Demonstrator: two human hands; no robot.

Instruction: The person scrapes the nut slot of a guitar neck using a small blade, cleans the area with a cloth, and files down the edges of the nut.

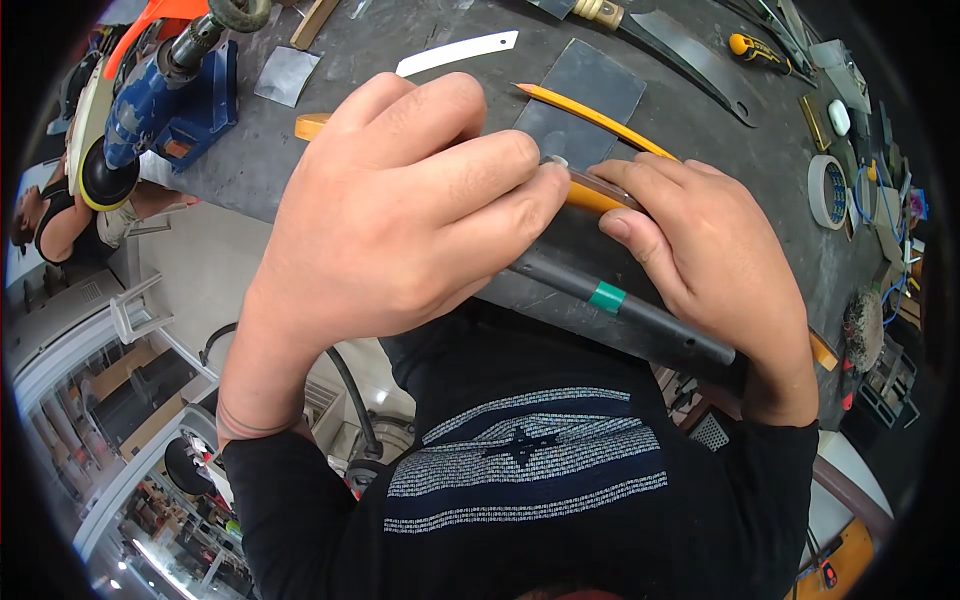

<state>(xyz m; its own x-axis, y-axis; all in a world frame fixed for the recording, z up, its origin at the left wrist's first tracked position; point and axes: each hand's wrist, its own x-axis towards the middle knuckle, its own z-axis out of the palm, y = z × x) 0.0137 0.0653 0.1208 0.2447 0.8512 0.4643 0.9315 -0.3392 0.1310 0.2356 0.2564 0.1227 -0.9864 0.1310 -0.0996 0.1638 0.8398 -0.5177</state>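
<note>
My left hand (410,200) is closed in a pinch at the middle of the view; a small greyish edge shows at its fingertips, the rest hidden. Close by on its right, my right hand (700,230) grips a thin dark flat strip (606,187) between fingers and thumb. Under that strip lies a yellowish wooden piece (592,198), partly covered by both hands. A yellow pencil (600,120) crosses a dark grey rectangular sheet (590,85) just beyond my hands. Nearer to me, a black tube with green tape (650,320) runs along the table edge.
A white curved strip (460,52) and a small grey sheet (287,76) lie on the dark table (400,25). A blue power tool (145,110) stands at left. Far right are a large blade (690,65), a yellow-handled tool (758,50) and a tape roll (828,190). Another person (75,215) is beyond.
</note>
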